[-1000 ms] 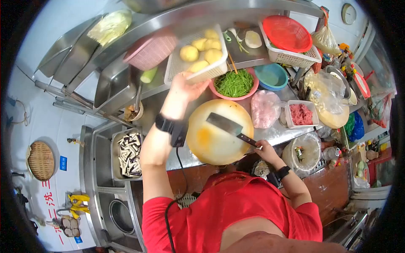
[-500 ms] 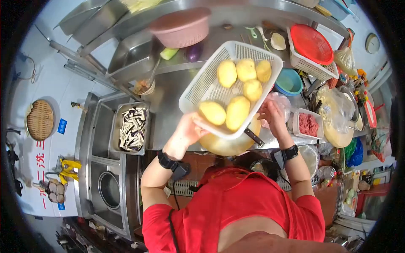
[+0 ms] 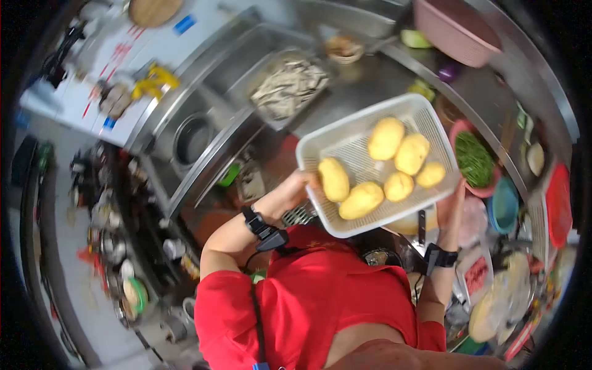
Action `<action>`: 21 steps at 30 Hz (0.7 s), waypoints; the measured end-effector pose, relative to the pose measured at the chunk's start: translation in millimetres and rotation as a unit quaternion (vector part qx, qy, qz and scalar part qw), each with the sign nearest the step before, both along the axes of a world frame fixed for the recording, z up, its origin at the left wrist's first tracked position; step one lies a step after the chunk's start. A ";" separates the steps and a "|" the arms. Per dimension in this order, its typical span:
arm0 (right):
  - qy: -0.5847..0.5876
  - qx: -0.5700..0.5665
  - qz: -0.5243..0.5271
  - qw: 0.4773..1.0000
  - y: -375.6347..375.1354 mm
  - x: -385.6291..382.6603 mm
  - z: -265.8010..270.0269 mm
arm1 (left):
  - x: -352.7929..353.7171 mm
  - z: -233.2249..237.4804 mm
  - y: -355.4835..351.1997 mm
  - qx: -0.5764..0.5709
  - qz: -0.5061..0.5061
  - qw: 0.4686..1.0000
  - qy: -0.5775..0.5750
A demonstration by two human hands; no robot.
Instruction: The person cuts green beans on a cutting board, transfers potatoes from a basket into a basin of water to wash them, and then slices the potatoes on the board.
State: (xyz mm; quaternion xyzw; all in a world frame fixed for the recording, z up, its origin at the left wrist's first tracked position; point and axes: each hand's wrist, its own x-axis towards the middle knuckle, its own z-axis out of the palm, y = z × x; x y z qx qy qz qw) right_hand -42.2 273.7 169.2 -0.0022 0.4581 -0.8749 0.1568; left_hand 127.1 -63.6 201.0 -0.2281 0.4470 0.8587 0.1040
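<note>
Basket [image 3: 345, 145] between left hand [image 3: 302, 185] and right hand [image 3: 457, 198], at opposite rims

Long stainless steel counter [image 3: 370, 83] along white wall with red markings [image 3: 132, 52]. Stainless steel sink unit with round basin [image 3: 194, 139] beside. Grey floor [image 3: 65, 271], blurred. Bright, even light.

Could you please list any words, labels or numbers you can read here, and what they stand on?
Nothing can be read.
Red characters on the white wall: too blurred to read.
Blue sticker on that wall: too small.
White basket held by the left hand: no text.
</note>
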 end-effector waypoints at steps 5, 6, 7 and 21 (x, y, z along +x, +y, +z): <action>-0.052 0.142 0.148 0.977 -50.7 10.5 -14.9 | 52.2 -10.0 -62.5 -0.112 0.001 0.992 -0.061; -0.069 0.145 0.222 0.962 -66.8 16.6 -12.8 | 61.0 -10.2 -77.4 -0.119 0.016 0.990 -0.068; -0.088 0.148 0.293 0.940 -88.9 24.9 -8.3 | 70.4 -22.9 -99.0 -0.106 0.031 0.991 -0.073; 0.085 0.345 0.436 0.827 -570.3 97.2 42.7 | 153.8 -97.6 -440.3 -0.026 0.272 0.961 0.044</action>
